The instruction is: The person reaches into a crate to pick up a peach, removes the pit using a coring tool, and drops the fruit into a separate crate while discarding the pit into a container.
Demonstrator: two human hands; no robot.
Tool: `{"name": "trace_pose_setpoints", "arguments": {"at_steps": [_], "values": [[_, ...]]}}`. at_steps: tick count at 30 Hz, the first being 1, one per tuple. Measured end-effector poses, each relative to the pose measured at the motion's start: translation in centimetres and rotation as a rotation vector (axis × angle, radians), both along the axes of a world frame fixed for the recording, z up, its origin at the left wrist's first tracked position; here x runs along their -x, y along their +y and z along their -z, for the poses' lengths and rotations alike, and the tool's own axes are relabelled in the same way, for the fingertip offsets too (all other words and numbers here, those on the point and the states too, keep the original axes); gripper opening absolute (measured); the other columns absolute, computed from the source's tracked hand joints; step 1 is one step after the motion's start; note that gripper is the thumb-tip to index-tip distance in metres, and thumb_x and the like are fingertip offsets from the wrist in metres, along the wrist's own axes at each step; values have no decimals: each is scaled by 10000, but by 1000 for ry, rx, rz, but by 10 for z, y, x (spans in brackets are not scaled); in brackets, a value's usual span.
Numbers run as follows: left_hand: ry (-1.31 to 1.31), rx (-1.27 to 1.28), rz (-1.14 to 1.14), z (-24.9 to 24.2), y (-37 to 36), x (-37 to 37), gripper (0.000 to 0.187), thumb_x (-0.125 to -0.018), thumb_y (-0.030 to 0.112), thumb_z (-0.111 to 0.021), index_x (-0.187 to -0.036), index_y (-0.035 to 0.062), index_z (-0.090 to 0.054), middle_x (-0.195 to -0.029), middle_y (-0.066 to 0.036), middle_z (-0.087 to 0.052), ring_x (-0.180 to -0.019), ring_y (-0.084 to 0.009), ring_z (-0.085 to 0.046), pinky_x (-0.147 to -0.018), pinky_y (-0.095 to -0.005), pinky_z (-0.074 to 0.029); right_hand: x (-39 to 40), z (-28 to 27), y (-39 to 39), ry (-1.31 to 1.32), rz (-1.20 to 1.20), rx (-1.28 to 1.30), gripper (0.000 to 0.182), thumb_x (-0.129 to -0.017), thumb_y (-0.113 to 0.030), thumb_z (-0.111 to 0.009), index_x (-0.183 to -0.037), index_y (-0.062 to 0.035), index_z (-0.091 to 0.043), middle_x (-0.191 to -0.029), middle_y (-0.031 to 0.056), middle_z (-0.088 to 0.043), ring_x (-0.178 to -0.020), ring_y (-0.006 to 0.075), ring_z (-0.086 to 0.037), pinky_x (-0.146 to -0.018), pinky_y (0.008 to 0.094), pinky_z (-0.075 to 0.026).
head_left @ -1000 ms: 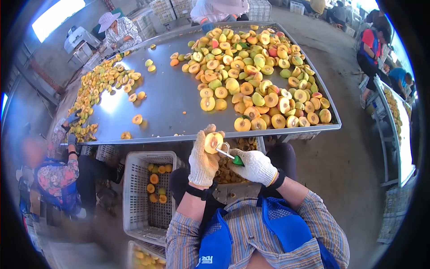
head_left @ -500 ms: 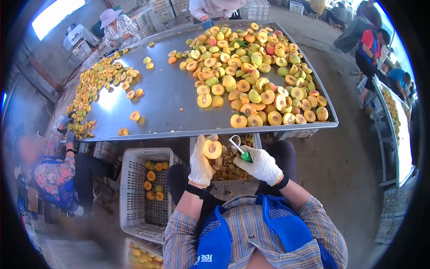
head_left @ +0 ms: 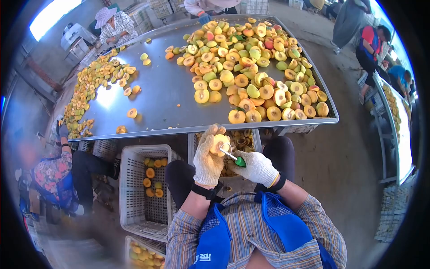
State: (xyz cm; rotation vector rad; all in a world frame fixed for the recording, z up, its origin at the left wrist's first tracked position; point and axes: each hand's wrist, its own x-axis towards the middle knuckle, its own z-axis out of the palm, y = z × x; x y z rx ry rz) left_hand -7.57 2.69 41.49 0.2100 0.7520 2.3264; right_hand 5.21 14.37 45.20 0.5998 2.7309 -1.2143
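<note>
My left hand [head_left: 208, 162], in a whitish work glove, holds a yellow peach half [head_left: 217, 144], cut face up. My right hand [head_left: 259, 169], gloved too, is closed round the green handle of a loop corer [head_left: 241, 162]. The metal loop of the corer lies against the middle of the cut face. Both hands are over my lap, just short of the metal table [head_left: 201, 128]. Beneath them a crate [head_left: 257, 140] holds brownish scraps, partly hidden by my hands.
A heap of peach halves [head_left: 251, 67] covers the table's right side; more halves [head_left: 89, 92] lie along its left. Left of my knee stands a white crate [head_left: 127, 197] with several halves inside. Co-workers sit at the table's left and far sides.
The corer's loop has moved from beside the peach half onto its cut face. My left hand has shifted right and my right hand slightly left, so they are closer together.
</note>
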Motion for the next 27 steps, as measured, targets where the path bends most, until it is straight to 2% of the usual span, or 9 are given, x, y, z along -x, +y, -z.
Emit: {"name": "trace_pose_setpoints", "arguments": {"at_steps": [6,8,12,16,18,20,23,27], "values": [[11,-18,-5,-2,4,-11,443,-1003,314,-547,-1222,-69,-593,-1227,-223,-620,-1077,-353,-629,-912,-418,-548,1,2,0,24,3,-34,478,-883,-433,-656,-1267,-151,-623,-889,196,-710,-840,386,-696,-729,473,-560],[7,-25,-5,-5,5,-13,460,-1009,337,-537,-1208,-73,-600,-1218,-223,-626,-1089,-354,-626,-924,-420,-544,2,7,0,62,-12,-113,501,-857,-423,-694,-1274,-151,-635,-807,166,-713,-753,350,-711,-669,431,-577],[-82,-8,5,-6,7,-15,521,-1006,441,-527,-1149,-48,-637,-1118,-211,-665,-1016,-356,-651,-856,-434,-565,1,13,0,51,-10,-97,496,-856,-443,-688,-1250,-145,-650,-832,180,-712,-788,374,-702,-678,437,-574],[-212,59,40,-9,9,-15,554,-994,528,-510,-1021,1,-679,-988,-196,-689,-909,-352,-674,-752,-456,-583,4,43,1,164,-69,-46,373,-860,-374,-700,-1135,-123,-707,-808,172,-704,-757,364,-694,-659,434,-567],[-217,117,27,-13,9,-17,552,-994,534,-505,-984,10,-676,-966,-190,-689,-883,-346,-677,-736,-449,-584,4,46,3,188,-78,-39,327,-859,-344,-705,-1092,-115,-725,-791,169,-701,-739,360,-690,-650,429,-564],[-219,176,18,-16,9,-18,552,-995,541,-501,-947,19,-673,-944,-184,-689,-857,-340,-680,-720,-441,-586,5,37,7,116,-73,-203,246,-855,-282,-707,-1021,-105,-743,-744,153,-691,-693,350,-680,-621,410,-559],[-134,247,-4,-20,11,-19,555,-993,545,-508,-917,17,-661,-910,-178,-687,-802,-327,-683,-687,-417,-586,3,48,3,199,-42,-108,213,-844,-265,-711,-978,-104,-749,-704,141,-682,-649,344,-673,-592,400,-554],[-109,318,-15,-20,13,-17,565,-983,558,-526,-888,14,-646,-859,-168,-675,-760,-312,-678,-646,-401,-580,2,46,3,154,-110,-144,179,-844,-232,-650,-952,-113,-728,-745,139,-685,-701,336,-680,-657,445,-558]]}}
